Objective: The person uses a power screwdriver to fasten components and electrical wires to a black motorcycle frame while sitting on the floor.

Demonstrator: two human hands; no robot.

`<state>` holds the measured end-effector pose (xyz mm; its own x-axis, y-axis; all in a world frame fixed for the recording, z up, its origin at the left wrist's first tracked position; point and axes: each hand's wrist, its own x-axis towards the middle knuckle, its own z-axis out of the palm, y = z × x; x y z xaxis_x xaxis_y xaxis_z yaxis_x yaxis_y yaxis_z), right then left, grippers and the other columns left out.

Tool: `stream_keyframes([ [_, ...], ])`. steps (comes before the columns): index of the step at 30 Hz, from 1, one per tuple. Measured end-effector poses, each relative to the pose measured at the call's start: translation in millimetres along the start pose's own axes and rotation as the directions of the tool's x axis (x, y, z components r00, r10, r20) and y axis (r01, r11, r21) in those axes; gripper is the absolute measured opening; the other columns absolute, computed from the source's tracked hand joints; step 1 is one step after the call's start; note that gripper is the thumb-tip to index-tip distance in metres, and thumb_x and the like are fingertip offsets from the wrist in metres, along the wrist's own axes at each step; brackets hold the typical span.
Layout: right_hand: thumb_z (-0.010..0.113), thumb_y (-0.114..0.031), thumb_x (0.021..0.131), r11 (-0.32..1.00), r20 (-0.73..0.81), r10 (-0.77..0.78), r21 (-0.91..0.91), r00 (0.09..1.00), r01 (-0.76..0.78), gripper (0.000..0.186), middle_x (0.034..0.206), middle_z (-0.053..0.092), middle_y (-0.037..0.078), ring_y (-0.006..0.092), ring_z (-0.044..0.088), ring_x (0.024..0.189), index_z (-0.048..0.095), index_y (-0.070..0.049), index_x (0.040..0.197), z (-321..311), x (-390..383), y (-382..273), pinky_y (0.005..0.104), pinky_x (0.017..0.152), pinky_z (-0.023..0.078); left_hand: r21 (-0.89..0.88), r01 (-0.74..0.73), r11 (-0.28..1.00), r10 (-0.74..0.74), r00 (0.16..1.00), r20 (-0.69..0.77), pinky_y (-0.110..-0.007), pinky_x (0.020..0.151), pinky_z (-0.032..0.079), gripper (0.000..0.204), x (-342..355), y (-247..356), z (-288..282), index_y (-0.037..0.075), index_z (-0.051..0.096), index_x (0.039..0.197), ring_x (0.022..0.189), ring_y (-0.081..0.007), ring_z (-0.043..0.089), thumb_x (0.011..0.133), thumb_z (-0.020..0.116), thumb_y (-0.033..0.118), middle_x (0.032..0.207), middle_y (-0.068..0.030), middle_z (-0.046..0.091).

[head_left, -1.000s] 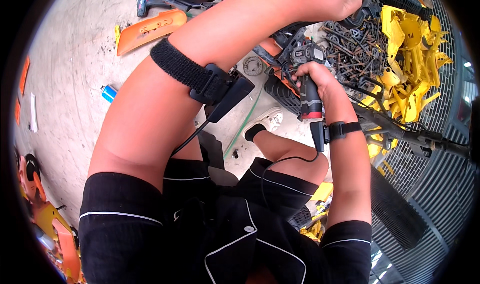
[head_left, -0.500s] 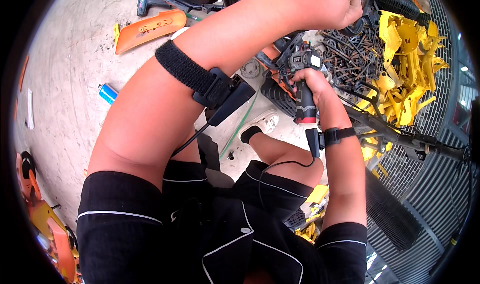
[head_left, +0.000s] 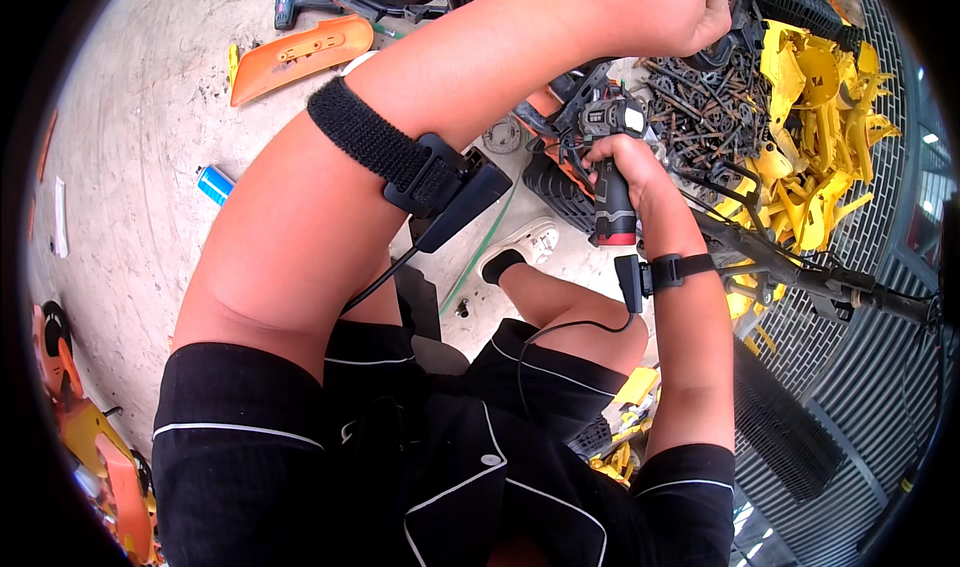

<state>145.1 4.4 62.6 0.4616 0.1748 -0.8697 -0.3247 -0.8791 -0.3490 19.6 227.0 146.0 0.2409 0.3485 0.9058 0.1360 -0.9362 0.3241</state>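
While my right hand (head_left: pixel 632 162) has its fingers clamped round a black-and-grey cordless power tool with a red base (head_left: pixel 614 212), that tool sits just beside orange-and-black frame parts (head_left: pixel 545 104); farther out, my left hand (head_left: pixel 692 12) has its fingers curled in beside a dark, rounded part (head_left: pixel 738 39), though I cannot tell whether they grip it; beyond the tool lies a heap of dark, rod-like metal pieces (head_left: pixel 700 117); right of that are piled yellow moulded-plastic panels (head_left: pixel 818 137); away to the left, a curved orange plastic panel (head_left: pixel 300 59) lies on the pale floor (head_left: pixel 130 137).
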Motion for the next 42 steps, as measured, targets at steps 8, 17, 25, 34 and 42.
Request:
stream_keyframes([
  [8, 0.063, -0.003, 0.068, 1.000, -0.009, 0.017, -0.021, 1.000, -0.017, 0.011, 0.072, 0.066, 0.013, 0.0220, 0.062, 0.056, 0.067, 0.002, 0.076, 1.4, -3.6, -3.1, 0.0335, 0.054, 0.052, -0.006, 0.006, 1.000, -0.006, 1.000, 0.013, -0.038, 0.059, 0.045, 0.031, 0.0, 0.0, -0.8, 0.010, 0.064, 0.047, 0.048, -0.0240, 0.058, 0.075, 0.063, 0.024, 0.048, -0.0070, 0.057],
  [17, 0.063, -0.003, 0.068, 0.999, -0.004, 0.038, -0.038, 0.999, -0.039, 0.011, 0.072, 0.066, 0.013, 0.0219, 0.062, 0.056, 0.067, 0.003, 0.076, 0.4, -3.9, -5.9, 0.0333, 0.053, 0.052, -0.005, 0.009, 1.000, -0.009, 1.000, 0.009, -0.039, 0.059, 0.045, 0.032, -0.7, -0.4, 0.9, 0.010, 0.063, 0.047, 0.047, -0.0241, 0.058, 0.075, 0.063, 0.025, 0.048, -0.0077, 0.057],
  [25, 0.063, -0.003, 0.068, 1.000, -0.023, 0.007, -0.028, 1.000, -0.007, 0.010, 0.072, 0.066, 0.014, 0.0221, 0.063, 0.056, 0.067, 0.003, 0.075, 2.0, -5.9, -5.6, 0.0334, 0.053, 0.052, -0.014, 0.009, 1.000, -0.009, 1.000, 0.016, -0.039, 0.059, 0.045, 0.033, -1.0, -0.8, 1.4, 0.010, 0.063, 0.046, 0.046, -0.0247, 0.058, 0.075, 0.062, 0.025, 0.048, -0.0082, 0.057],
  [34, 0.063, -0.003, 0.069, 1.000, 0.011, 0.005, 0.014, 1.000, -0.005, 0.011, 0.073, 0.067, 0.014, 0.0225, 0.063, 0.056, 0.067, 0.003, 0.077, -4.3, 3.0, 1.2, 0.0337, 0.054, 0.054, -0.013, 0.015, 1.000, -0.015, 0.999, 0.039, -0.039, 0.059, 0.044, 0.033, -1.0, -1.1, 1.1, 0.010, 0.063, 0.046, 0.045, -0.0250, 0.057, 0.076, 0.061, 0.025, 0.047, -0.0085, 0.057],
  [42, 0.063, -0.011, 0.074, 0.998, 0.014, 0.024, -0.065, 1.000, -0.023, 0.014, 0.069, 0.062, 0.012, 0.0215, 0.059, 0.053, 0.066, 0.000, 0.082, -0.6, -1.7, -3.2, 0.0386, 0.049, 0.053, -0.002, 0.019, 1.000, -0.019, 0.999, 0.045, -0.039, 0.060, 0.044, 0.033, -1.3, -1.2, 0.9, 0.010, 0.064, 0.047, 0.046, -0.0252, 0.058, 0.076, 0.061, 0.025, 0.048, -0.0090, 0.059],
])
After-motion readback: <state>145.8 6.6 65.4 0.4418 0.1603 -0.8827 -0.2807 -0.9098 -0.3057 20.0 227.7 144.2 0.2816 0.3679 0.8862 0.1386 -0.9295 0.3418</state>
